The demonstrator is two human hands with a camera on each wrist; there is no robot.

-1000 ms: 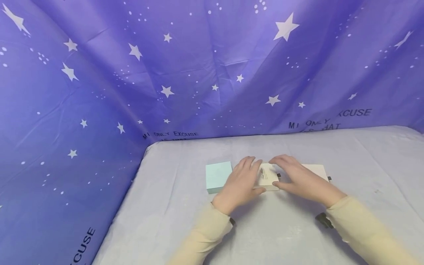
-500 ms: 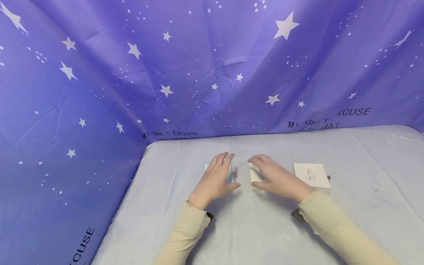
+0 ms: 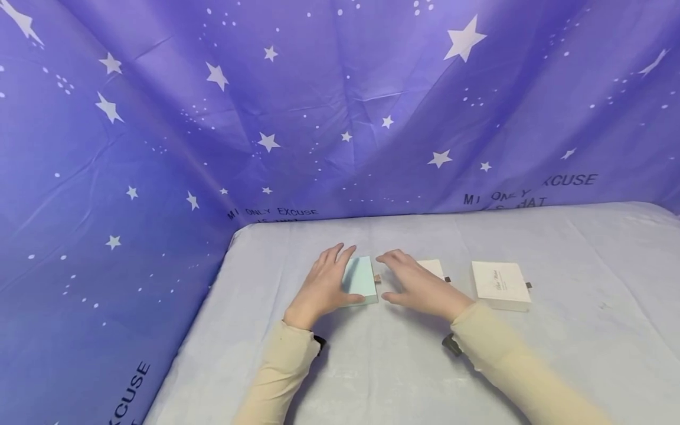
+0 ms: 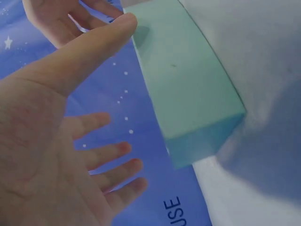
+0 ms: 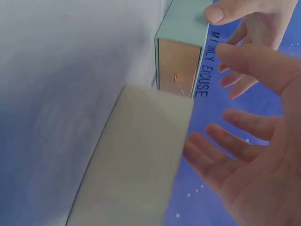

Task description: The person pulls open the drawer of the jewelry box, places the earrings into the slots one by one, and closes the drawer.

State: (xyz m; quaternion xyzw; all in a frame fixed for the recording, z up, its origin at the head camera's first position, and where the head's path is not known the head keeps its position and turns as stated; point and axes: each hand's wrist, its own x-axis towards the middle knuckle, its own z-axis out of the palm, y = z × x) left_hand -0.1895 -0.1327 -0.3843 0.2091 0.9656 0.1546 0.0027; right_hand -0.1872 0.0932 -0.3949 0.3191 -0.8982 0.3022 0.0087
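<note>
While both hands (image 3: 321, 286) (image 3: 417, 286) splay loosely, gripping nothing, a smooth, square-edged mint box (image 3: 363, 277) sits on creased cloth (image 3: 372, 366).

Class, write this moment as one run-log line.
left hand: at mint box; right hand: at middle white box; rightmost white box: untouched

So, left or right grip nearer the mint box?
Left. The left grip covers the left part of the mint box in the head view; the right grip is just right of it.
</note>
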